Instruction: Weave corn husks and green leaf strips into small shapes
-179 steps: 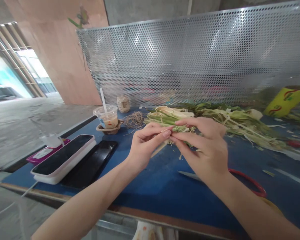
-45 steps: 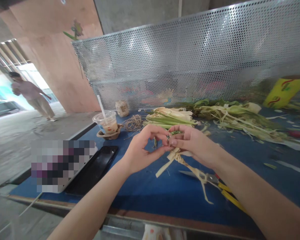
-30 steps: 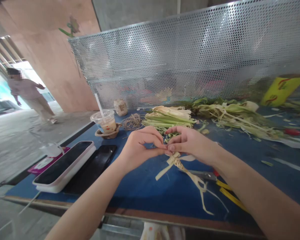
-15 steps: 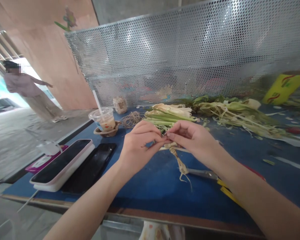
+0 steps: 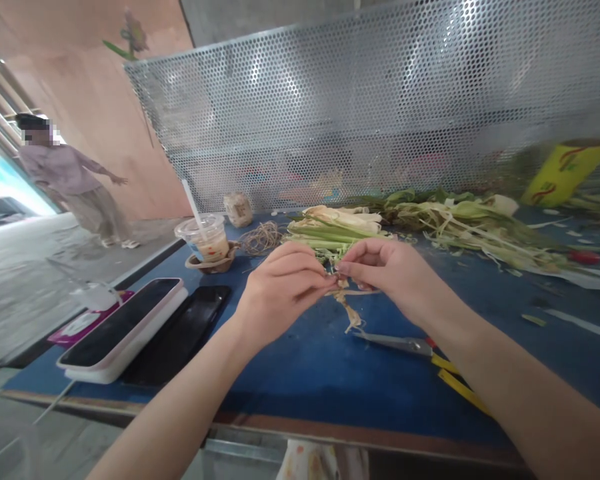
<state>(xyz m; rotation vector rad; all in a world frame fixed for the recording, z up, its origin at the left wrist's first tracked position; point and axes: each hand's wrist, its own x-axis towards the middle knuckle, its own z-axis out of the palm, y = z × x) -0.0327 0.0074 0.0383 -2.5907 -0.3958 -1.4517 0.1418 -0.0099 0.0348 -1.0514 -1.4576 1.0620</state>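
Over the middle of the blue table, my left hand (image 5: 283,287) and my right hand (image 5: 387,267) meet with thumbs and fingertips pinched together. Between them they hold a small knotted piece of pale dried corn husk (image 5: 349,312), its frayed tail hanging below the fingers. The part right at the fingertips is mostly hidden. Just beneath it, scissors (image 5: 405,343) with yellow handles lie beside my right forearm, blades toward the husk. Behind my hands rests a bundle of green and cream husks (image 5: 337,227).
A coil of twine (image 5: 261,239), a plastic cup with straw (image 5: 207,240) and a jar (image 5: 238,210) stand left. Nearer lie a pink-edged case (image 5: 125,327) and a black phone (image 5: 177,340). Loose husks (image 5: 460,227) spread right, before a perforated metal panel (image 5: 330,113). A person (image 5: 70,173) stands beyond.
The husk's hanging tail has swung slightly left and up between my fingers, uncovering more of the scissors. Both hands stay pinched together. The person in the background has shifted a little right.
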